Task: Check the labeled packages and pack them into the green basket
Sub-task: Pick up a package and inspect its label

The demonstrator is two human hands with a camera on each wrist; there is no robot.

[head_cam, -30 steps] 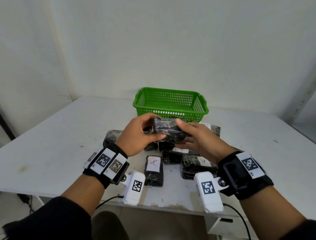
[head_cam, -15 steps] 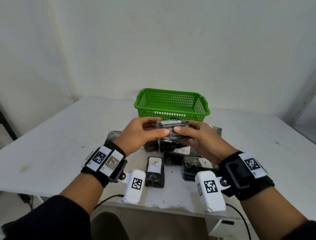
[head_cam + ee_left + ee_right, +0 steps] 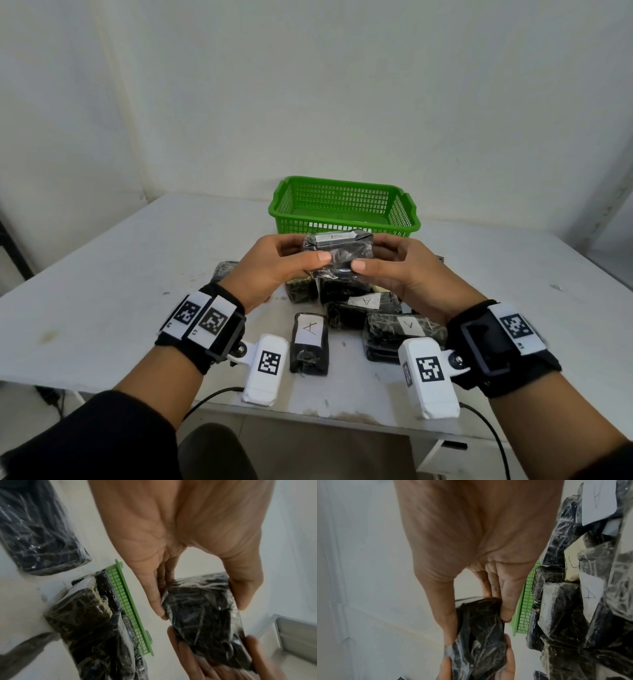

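Both hands, left (image 3: 274,265) and right (image 3: 399,270), pinch one package (image 3: 337,255) between thumbs and fingers, above the pile (image 3: 363,308) near the table's (image 3: 102,274) front edge, before the basket (image 3: 344,209).

We hold our left hand (image 3: 274,265) and right hand (image 3: 399,270) raised side by side, palms facing, thumbs nearly meeting, fingers (image 3: 155,599) curled in a shared pinch.

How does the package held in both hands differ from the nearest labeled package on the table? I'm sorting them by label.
The held package is off the table, gripped by the left hand and right hand; the nearest package lies alone on the table. The held one's label faces up and away, its letter too faint to read; the nearest one's label plainly reads A. Both are dark, plastic-wrapped, white-labeled.
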